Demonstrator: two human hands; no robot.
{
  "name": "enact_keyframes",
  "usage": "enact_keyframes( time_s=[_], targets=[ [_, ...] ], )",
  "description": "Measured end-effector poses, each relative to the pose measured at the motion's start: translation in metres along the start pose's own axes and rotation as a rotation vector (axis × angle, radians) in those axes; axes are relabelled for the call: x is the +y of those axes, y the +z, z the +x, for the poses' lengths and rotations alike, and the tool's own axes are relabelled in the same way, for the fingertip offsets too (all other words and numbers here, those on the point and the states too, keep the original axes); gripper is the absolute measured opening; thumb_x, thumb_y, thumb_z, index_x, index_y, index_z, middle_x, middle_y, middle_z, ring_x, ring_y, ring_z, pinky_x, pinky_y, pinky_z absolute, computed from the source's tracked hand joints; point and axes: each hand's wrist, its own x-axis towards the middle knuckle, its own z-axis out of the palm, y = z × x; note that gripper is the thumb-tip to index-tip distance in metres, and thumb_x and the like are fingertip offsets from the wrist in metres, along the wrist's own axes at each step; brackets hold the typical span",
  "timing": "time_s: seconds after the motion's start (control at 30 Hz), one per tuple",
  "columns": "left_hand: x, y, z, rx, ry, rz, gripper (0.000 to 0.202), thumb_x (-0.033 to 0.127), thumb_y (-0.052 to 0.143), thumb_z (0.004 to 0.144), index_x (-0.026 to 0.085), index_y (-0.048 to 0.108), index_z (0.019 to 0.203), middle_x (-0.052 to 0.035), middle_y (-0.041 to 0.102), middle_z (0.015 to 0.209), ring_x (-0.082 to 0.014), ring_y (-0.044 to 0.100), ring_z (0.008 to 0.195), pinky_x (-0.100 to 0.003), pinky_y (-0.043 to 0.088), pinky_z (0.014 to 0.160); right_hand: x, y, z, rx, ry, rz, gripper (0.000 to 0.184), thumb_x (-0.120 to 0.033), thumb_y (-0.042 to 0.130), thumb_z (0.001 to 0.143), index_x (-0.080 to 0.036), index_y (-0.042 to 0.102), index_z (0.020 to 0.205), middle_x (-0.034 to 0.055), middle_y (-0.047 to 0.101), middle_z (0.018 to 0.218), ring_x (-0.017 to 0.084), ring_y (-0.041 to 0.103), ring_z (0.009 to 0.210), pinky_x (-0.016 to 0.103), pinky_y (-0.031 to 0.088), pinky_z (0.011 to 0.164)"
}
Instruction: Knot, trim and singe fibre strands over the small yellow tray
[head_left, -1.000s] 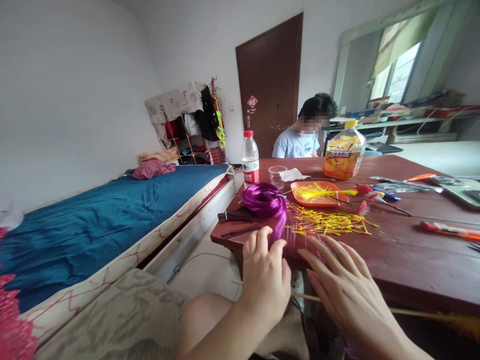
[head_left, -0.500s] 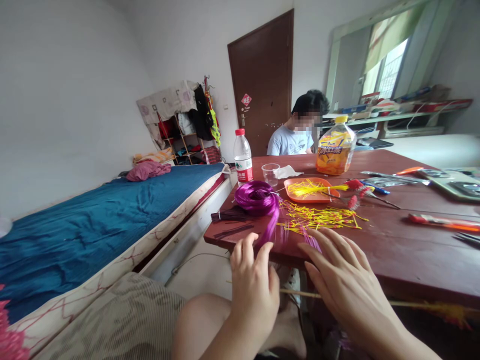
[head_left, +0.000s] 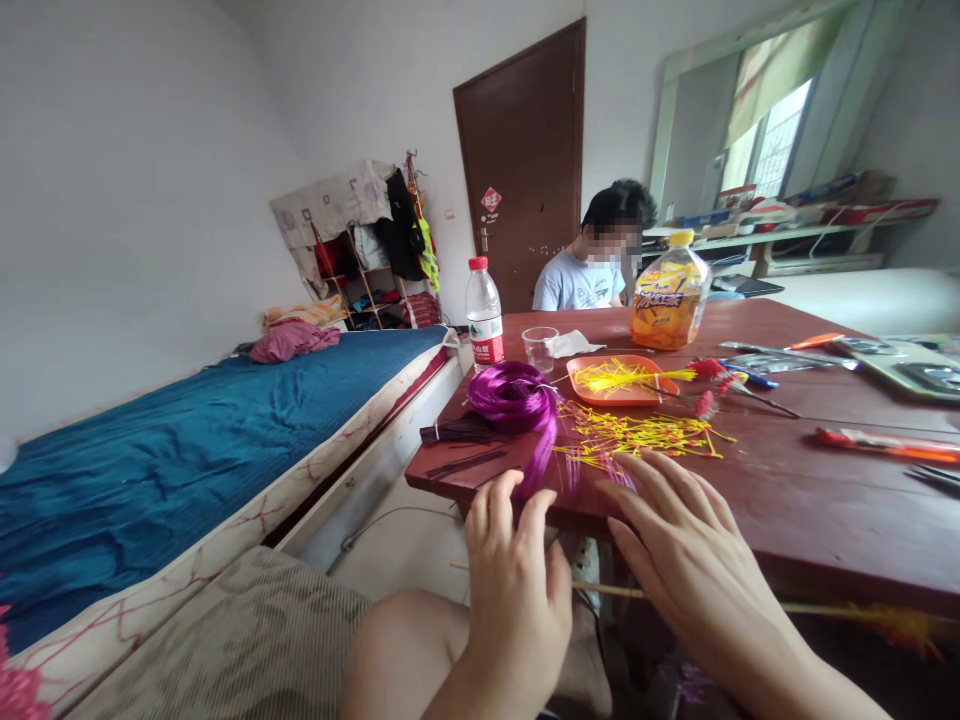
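A coil of shiny purple fibre (head_left: 514,394) lies on the near left corner of the dark red table (head_left: 825,500), with a loose tail running toward me. My left hand (head_left: 517,590) is below the table edge, fingers bent around the end of that purple tail. My right hand (head_left: 694,560) is beside it at the edge, fingers spread, with purple strands under the fingertips. A thin wooden stick (head_left: 600,590) passes under both hands. Yellow stamen pieces (head_left: 637,437) are scattered just beyond my right hand.
An orange tray (head_left: 622,381) holds more yellow pieces. A water bottle (head_left: 484,315), clear cup (head_left: 540,349) and juice bottle (head_left: 670,303) stand further back. Another person (head_left: 600,265) sits at the far end. A bed (head_left: 202,440) lies left. Tools (head_left: 885,443) lie right.
The view swung slightly left and down over the second. My hands stayed at the table edge on the purple strands; the left hand shifted a little lower and nearer.
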Motion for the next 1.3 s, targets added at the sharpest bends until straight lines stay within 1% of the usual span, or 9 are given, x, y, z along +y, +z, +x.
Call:
enact_keyframes(
  time_s=[0.23, 0.33, 0.5, 0.7, 0.8, 0.9, 1.0, 1.13, 1.3],
  targets=[
    [-0.002, 0.000, -0.005, 0.016, -0.029, -0.025, 0.040, 0.001, 0.044, 0.074, 0.019, 0.053, 0.108, -0.0116, 0.040, 0.122, -0.0284, 0.035, 0.116, -0.052, 0.035, 0.095, -0.001, 0.001, 0.011, -0.053, 0.063, 0.118, 0.031, -0.019, 0.039, 0.085, -0.014, 0.066, 0.099, 0.0163, 0.060, 0.114, 0.033, 0.044, 0.113, 0.049, 0.044, 0.087],
    [-0.001, 0.002, -0.009, 0.016, -0.046, -0.028, 0.040, 0.000, 0.044, 0.073, 0.019, 0.053, 0.107, -0.0114, 0.039, 0.124, -0.0284, 0.035, 0.116, -0.051, 0.036, 0.095, -0.004, 0.002, 0.009, -0.053, 0.045, 0.158, 0.032, -0.018, 0.038, 0.086, -0.015, 0.067, 0.101, 0.0158, 0.059, 0.117, 0.032, 0.044, 0.114, 0.049, 0.043, 0.089],
    [0.000, 0.004, -0.015, 0.023, -0.051, -0.015, 0.043, -0.002, 0.044, 0.071, 0.019, 0.053, 0.107, -0.0117, 0.041, 0.122, -0.0285, 0.037, 0.115, -0.051, 0.038, 0.093, -0.007, 0.006, 0.000, -0.031, 0.014, 0.115, 0.035, -0.018, 0.039, 0.085, -0.018, 0.066, 0.107, 0.0153, 0.058, 0.121, 0.033, 0.044, 0.116, 0.052, 0.041, 0.090],
    [0.001, 0.011, -0.012, 0.134, -0.020, 0.023, 0.033, 0.003, 0.051, 0.072, 0.019, 0.053, 0.101, -0.0125, 0.044, 0.120, -0.0297, 0.040, 0.113, -0.051, 0.039, 0.092, -0.008, 0.005, -0.002, -0.005, 0.042, 0.112, 0.037, -0.025, 0.036, 0.087, -0.017, 0.070, 0.101, 0.0164, 0.061, 0.118, 0.032, 0.047, 0.114, 0.051, 0.041, 0.090],
    [-0.002, 0.019, -0.008, 0.197, 0.001, 0.094, 0.040, 0.004, 0.053, 0.072, 0.017, 0.049, 0.109, -0.0150, 0.040, 0.126, -0.0316, 0.036, 0.118, -0.053, 0.036, 0.094, -0.008, 0.004, -0.004, -0.008, 0.043, 0.106, 0.036, -0.025, 0.037, 0.087, -0.017, 0.070, 0.099, 0.0161, 0.061, 0.117, 0.032, 0.048, 0.113, 0.051, 0.041, 0.090],
    [-0.010, 0.026, -0.006, 0.235, 0.059, 0.190, 0.054, -0.004, 0.045, 0.070, 0.017, 0.045, 0.119, -0.0154, 0.035, 0.131, -0.0310, 0.032, 0.121, -0.052, 0.036, 0.096, -0.008, 0.004, -0.004, -0.015, 0.052, 0.103, 0.036, -0.025, 0.037, 0.087, -0.016, 0.070, 0.099, 0.0163, 0.061, 0.118, 0.031, 0.048, 0.113, 0.051, 0.042, 0.090],
    [-0.021, 0.030, -0.007, 0.266, 0.106, 0.261, 0.057, -0.006, 0.041, 0.073, 0.019, 0.043, 0.124, -0.0155, 0.033, 0.133, -0.0306, 0.030, 0.123, -0.052, 0.036, 0.096, -0.011, 0.004, -0.001, -0.030, 0.059, 0.112, 0.035, -0.024, 0.039, 0.086, -0.017, 0.068, 0.103, 0.0158, 0.061, 0.119, 0.031, 0.047, 0.115, 0.050, 0.041, 0.091],
    [-0.030, 0.030, -0.011, 0.232, 0.076, 0.272, 0.056, -0.003, 0.043, 0.074, 0.017, 0.042, 0.127, -0.0168, 0.030, 0.135, -0.0320, 0.030, 0.123, -0.053, 0.035, 0.096, -0.017, 0.005, 0.006, -0.053, 0.025, 0.131, 0.034, -0.022, 0.040, 0.086, -0.020, 0.067, 0.106, 0.0120, 0.060, 0.121, 0.030, 0.046, 0.117, 0.049, 0.040, 0.093],
    [-0.023, 0.027, -0.019, 0.163, 0.065, 0.173, 0.056, 0.002, 0.049, 0.072, 0.017, 0.042, 0.125, -0.0153, 0.028, 0.136, -0.0312, 0.027, 0.126, -0.051, 0.033, 0.098, -0.018, 0.006, 0.001, -0.019, -0.012, 0.105, 0.036, -0.021, 0.037, 0.086, -0.019, 0.069, 0.101, 0.0125, 0.062, 0.118, 0.031, 0.046, 0.116, 0.049, 0.041, 0.091]
  ],
)
